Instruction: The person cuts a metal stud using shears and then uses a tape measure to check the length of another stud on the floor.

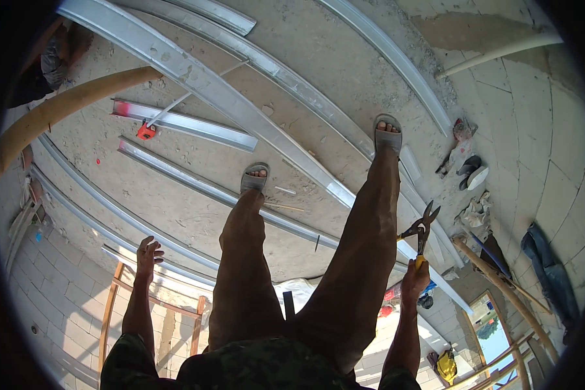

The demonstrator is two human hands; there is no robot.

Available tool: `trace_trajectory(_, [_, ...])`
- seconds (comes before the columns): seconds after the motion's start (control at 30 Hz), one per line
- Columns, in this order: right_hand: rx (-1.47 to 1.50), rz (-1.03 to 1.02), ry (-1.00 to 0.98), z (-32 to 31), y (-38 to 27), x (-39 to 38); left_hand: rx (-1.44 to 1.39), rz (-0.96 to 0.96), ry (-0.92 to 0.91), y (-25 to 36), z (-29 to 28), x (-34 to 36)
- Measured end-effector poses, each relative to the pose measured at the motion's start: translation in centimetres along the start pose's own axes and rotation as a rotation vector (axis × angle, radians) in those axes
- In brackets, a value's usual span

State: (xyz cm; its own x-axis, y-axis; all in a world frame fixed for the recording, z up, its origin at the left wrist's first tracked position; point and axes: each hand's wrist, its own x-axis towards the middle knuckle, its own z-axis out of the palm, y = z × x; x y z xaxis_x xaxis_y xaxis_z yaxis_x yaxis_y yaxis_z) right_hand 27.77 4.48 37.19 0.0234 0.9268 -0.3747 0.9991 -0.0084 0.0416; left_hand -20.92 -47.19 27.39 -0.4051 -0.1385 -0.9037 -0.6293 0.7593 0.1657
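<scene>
My right hand (415, 283) is closed round one yellow handle of a pair of metal snips (423, 231). The blades are spread apart and point away from me, and the other handle sticks out to the left. My left hand (148, 256) hangs free at the left, fingers apart and slightly curled, above the long metal channels. On the floor ahead, a red tape measure (146, 131) lies beside a short metal channel (195, 127) with a red-marked end. Its blade is drawn out, passing by a long metal channel (231, 104) that runs diagonally across the floor.
Several more metal channels (299, 84) lie across the dusty concrete floor around my feet. At the left stands a wooden pole (78, 97), with part of another person (49, 62) beyond it. Right: shoes (472, 172), wooden poles (481, 263), hanging jeans (548, 273). Behind, a wooden frame (110, 305).
</scene>
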Motion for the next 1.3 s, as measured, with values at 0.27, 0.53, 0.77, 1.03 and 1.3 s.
trace_trajectory(0.27, [-0.152,-0.271,-0.083,0.3,-5.4,20.2,-0.195,-0.068,0.204,-0.4,6.9,-6.4])
trace_trajectory(0.53, [-0.527,-0.775,-0.249,0.3,-18.1,46.6,-0.534,-0.552,0.556,-5.0,32.2,-28.9])
trace_trajectory(0.77, [-0.69,-0.858,-0.308,-5.4,-19.9,53.4,-0.853,-0.551,0.594,2.4,49.9,-27.6])
trace_trajectory(1.03, [-0.723,-0.971,-0.314,-8.9,-23.4,50.3,-1.206,-0.216,0.402,16.9,57.7,-17.7])
trace_trajectory(1.3, [-0.763,-1.311,-0.404,-5.2,-31.0,42.1,-1.428,-0.124,0.054,23.0,68.9,-19.1])
